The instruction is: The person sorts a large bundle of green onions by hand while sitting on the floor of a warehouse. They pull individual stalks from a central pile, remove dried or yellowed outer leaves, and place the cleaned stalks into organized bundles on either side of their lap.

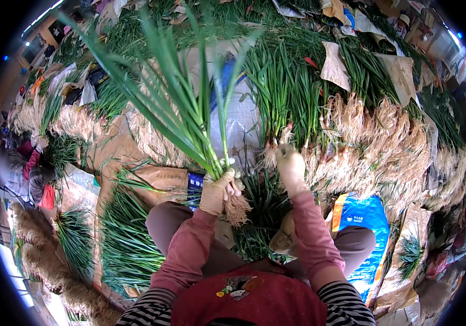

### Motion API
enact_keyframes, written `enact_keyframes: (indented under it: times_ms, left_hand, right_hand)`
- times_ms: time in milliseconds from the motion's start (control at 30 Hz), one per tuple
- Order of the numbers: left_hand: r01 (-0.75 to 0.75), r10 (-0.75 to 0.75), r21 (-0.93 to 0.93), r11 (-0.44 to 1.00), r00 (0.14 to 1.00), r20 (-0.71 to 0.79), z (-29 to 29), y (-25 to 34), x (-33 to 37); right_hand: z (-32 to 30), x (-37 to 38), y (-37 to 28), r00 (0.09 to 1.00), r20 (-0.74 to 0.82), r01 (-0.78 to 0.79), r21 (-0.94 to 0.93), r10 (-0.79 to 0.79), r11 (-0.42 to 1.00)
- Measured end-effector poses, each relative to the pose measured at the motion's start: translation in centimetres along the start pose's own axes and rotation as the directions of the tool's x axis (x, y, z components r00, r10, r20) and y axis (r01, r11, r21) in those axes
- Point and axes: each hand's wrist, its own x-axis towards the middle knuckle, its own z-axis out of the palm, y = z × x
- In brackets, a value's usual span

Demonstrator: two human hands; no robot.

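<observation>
My left hand, in a pale glove, is closed around a small bunch of green garlic. The leaves fan up and away to the left, blurred at the tips, while white stem ends and a tuft of brown roots hang beside my fingers. My right hand, also gloved, is curled closed at the near edge of a large heap of green garlic. A pinkish stem end shows just beyond its knuckles. Whatever its fingers hold is hidden.
Cut leaves lie piled to my left. A blue and orange sack is by my right knee. A whitish woven sheet lies ahead, and rooty bundles line the right. Another person sits at the far left.
</observation>
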Motion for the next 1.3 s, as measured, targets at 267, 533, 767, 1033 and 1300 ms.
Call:
enact_keyframes:
  times_ms: [267, 533, 767, 1033, 1300]
  left_hand:
    - [0.295, -0.300, -0.066, 0.953, 0.950, -0.088, 0.0, -0.8, 0.7]
    - [0.369, -0.378, 0.139, 0.919, 0.925, 0.043, -0.4, -4.2, 0.0]
    - [0.382, -0.396, 0.156, 0.911, 0.915, 0.071, 0.0, -4.0, -0.3]
    - [0.325, -0.303, -0.105, 0.940, 0.935, 0.187, 0.4, -2.9, -0.8]
    - [0.327, -0.306, -0.042, 0.944, 0.915, 0.263, 0.0, -2.8, -1.4]
  right_hand:
    - [0.1, -1.2, -1.4, 0.984, -0.052, 0.178, 0.135, -0.172, 0.975]
    - [-1.3, -9.0, -1.7, 0.901, 0.426, -0.178, 0.543, -0.087, 0.821]
    - [3.8, -3.1, 1.9, 0.829, 0.558, -0.559, 0.826, -0.038, -0.071]
    - [0.9, -7.1, 2.3, 0.745, 0.665, -0.272, 0.229, 0.053, 0.935]
    - [2.3, -3.6, -1.1, 0.856, 0.385, 0.247, 0.283, -0.345, 0.927]
